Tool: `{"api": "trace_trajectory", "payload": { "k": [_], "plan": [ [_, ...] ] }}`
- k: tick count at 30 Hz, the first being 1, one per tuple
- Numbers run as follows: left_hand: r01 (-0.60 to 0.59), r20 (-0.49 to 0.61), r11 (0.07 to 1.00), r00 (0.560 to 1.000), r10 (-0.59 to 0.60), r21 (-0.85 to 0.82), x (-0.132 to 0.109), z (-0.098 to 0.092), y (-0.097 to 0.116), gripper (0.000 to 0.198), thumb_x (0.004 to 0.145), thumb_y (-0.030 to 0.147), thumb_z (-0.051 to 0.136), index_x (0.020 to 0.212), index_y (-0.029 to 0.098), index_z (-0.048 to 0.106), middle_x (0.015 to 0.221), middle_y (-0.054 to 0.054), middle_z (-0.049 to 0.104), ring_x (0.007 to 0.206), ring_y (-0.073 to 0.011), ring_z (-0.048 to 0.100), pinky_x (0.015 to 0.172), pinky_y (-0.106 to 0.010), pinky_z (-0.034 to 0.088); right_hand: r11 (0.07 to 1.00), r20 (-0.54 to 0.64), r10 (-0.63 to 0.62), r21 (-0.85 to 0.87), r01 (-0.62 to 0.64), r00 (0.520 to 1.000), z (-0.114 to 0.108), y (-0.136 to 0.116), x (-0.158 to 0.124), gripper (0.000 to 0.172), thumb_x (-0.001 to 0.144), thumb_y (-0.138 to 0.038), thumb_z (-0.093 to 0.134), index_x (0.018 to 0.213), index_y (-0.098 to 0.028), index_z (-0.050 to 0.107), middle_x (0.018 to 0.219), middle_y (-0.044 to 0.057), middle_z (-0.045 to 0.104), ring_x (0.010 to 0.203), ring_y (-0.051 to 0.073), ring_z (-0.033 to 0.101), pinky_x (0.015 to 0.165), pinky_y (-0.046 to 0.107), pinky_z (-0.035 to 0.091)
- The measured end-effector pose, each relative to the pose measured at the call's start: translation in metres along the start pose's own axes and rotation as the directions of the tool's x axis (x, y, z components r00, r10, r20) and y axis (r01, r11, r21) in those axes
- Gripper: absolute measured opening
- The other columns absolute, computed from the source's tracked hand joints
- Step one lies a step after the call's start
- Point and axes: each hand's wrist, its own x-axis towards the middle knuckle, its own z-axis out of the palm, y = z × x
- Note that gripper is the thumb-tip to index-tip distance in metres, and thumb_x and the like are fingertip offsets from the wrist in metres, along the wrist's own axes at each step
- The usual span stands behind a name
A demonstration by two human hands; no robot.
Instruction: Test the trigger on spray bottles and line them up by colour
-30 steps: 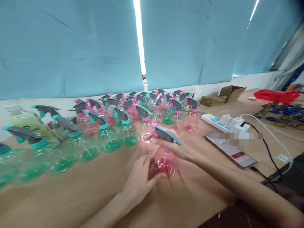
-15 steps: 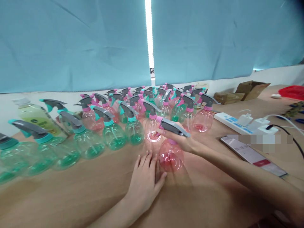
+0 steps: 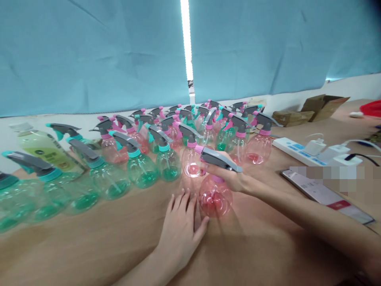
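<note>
My right hand (image 3: 230,176) is wrapped round the neck and trigger of a pink spray bottle (image 3: 214,200) with a grey and pink head. The bottle stands on the wooden table (image 3: 125,242), its nozzle pointing away to the left. Flat on the tabletop, just left of that bottle, lies my left hand (image 3: 180,222) with fingers stretched out, holding nothing. Behind the gripped bottle is another pink spray bottle (image 3: 192,161). A green spray bottle (image 3: 168,163) stands to the left of it.
Several green and pink spray bottles fill the back and left. A jug of yellowish liquid (image 3: 44,147) stands at far left. To the right are a power strip (image 3: 297,151) with plugged chargers, a phone (image 3: 321,194), cardboard boxes (image 3: 324,107) and a red item (image 3: 370,108).
The view has shifted slightly, so the things at the right appear farther right. My right hand keeps its grip on the pink spray bottle, and my left hand stays flat.
</note>
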Motion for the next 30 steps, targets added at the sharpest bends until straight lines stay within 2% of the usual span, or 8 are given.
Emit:
{"api": "trace_trajectory", "payload": {
  "k": [4, 8, 11, 16, 23, 27, 30],
  "plan": [
    [-0.003, 0.024, 1.0, 1.0, 0.003, -0.021, 0.0, -0.002, 0.0, 0.04, 0.094, 0.042, 0.05, 0.118, 0.011, 0.06, 0.133, -0.02, 0.058, 0.125, -0.0359, 0.052, 0.104, -0.057, 0.039, 1.0, -0.031, 0.005, 0.025, -0.005, 0.999, 0.001, -0.003, 0.001, 0.035, 0.087, -0.036, 0.059, 0.064, -0.021, 0.037, 0.064, -0.005, 0.031, 0.058, 0.01, 0.028, 0.055, 0.027, 0.023],
    [0.0, 0.016, 0.998, 1.0, 0.001, -0.061, 0.0, -0.002, -0.001, 0.039, 0.093, 0.041, 0.05, 0.12, 0.013, 0.058, 0.133, -0.019, 0.058, 0.125, -0.0359, 0.052, 0.104, -0.057, 0.039, 0.998, 0.0, 0.065, 0.015, -0.065, 0.998, 0.0, -0.002, -0.001, 0.026, 0.085, -0.04, 0.062, 0.071, -0.021, 0.052, 0.067, -0.004, 0.042, 0.062, 0.012, 0.038, 0.059, 0.027, 0.032],
    [-0.001, 0.002, 0.996, 1.0, 0.001, -0.085, 0.0, -0.001, -0.001, 0.039, 0.094, 0.041, 0.049, 0.121, 0.014, 0.057, 0.133, -0.019, 0.058, 0.125, -0.0356, 0.051, 0.103, -0.056, 0.04, 0.997, -0.02, 0.079, 0.006, -0.078, 0.997, 0.0, 0.001, -0.002, 0.023, 0.085, -0.044, 0.062, 0.083, -0.021, 0.061, 0.071, -0.002, 0.051, 0.066, 0.013, 0.045, 0.063, 0.029, 0.038],
    [0.015, 0.019, 0.994, 1.0, -0.013, -0.109, 0.001, -0.002, 0.0, 0.038, 0.093, 0.039, 0.05, 0.119, 0.012, 0.058, 0.133, -0.021, 0.057, 0.125, -0.0375, 0.051, 0.102, -0.058, 0.041, 0.998, -0.015, 0.058, 0.028, -0.058, 0.998, 0.002, 0.0, -0.004, 0.021, 0.086, -0.041, 0.062, 0.096, -0.023, 0.065, 0.078, -0.001, 0.059, 0.069, 0.013, 0.051, 0.066, 0.029, 0.042],
    [0.012, 0.045, 0.996, 0.999, -0.008, -0.087, 0.002, -0.004, 0.0, 0.035, 0.093, 0.038, 0.052, 0.116, 0.013, 0.06, 0.134, -0.02, 0.056, 0.126, -0.0367, 0.05, 0.103, -0.056, 0.041, 0.997, -0.035, 0.074, 0.015, -0.073, 0.997, 0.003, -0.002, -0.006, 0.017, 0.086, -0.038, 0.064, 0.097, -0.024, 0.066, 0.071, -0.002, 0.057, 0.066, 0.014, 0.051, 0.067, 0.031, 0.045],
    [0.004, 0.039, 0.996, 0.999, 0.0, -0.089, 0.002, -0.005, 0.0, 0.034, 0.093, 0.038, 0.052, 0.116, 0.015, 0.06, 0.134, -0.018, 0.056, 0.126, -0.0357, 0.05, 0.103, -0.056, 0.04, 0.997, -0.068, 0.076, -0.022, -0.077, 0.995, 0.003, 0.002, -0.008, 0.016, 0.085, -0.038, 0.064, 0.097, -0.026, 0.065, 0.068, -0.002, 0.054, 0.067, 0.015, 0.052, 0.067, 0.032, 0.045],
    [0.012, 0.047, 0.995, 0.999, -0.007, -0.101, 0.002, -0.005, 0.001, 0.037, 0.093, 0.039, 0.052, 0.118, 0.013, 0.06, 0.135, -0.02, 0.056, 0.126, -0.0372, 0.05, 0.103, -0.057, 0.04, 0.997, -0.121, 0.066, -0.036, -0.071, 0.99, 0.006, 0.005, -0.01, 0.014, 0.086, -0.037, 0.063, 0.096, -0.027, 0.065, 0.071, -0.002, 0.055, 0.069, 0.016, 0.053, 0.067, 0.033, 0.046]
  ]
}}
